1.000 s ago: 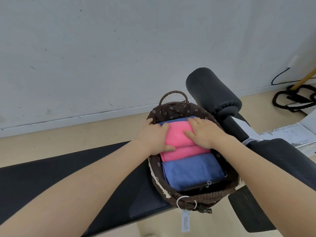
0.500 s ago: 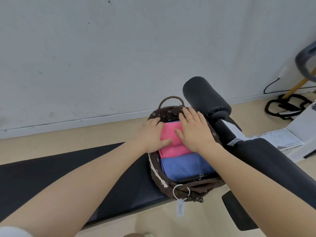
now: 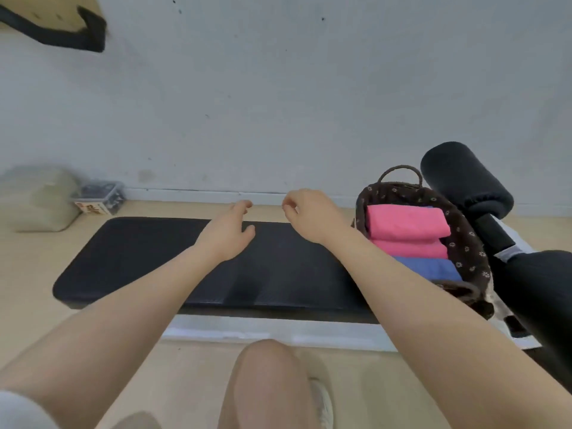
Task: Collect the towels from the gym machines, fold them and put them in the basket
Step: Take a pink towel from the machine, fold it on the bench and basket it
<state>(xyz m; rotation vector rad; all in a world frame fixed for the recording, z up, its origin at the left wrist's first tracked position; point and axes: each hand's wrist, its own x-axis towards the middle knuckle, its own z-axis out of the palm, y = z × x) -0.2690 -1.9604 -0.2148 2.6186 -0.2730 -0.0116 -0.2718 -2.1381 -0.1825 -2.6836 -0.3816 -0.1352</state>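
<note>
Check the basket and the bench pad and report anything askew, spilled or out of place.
Nothing stands out. The pink towels and blue towel lie folded inside the basket, which sits upright at the end of the bench pad. Both hands, left hand and right hand, hover empty.

Dark brown flower-print basket (image 3: 467, 239) with loop handle at bench's right end, folded pink towels (image 3: 407, 222) at its far side, folded blue towel (image 3: 428, 268) nearest.
</note>
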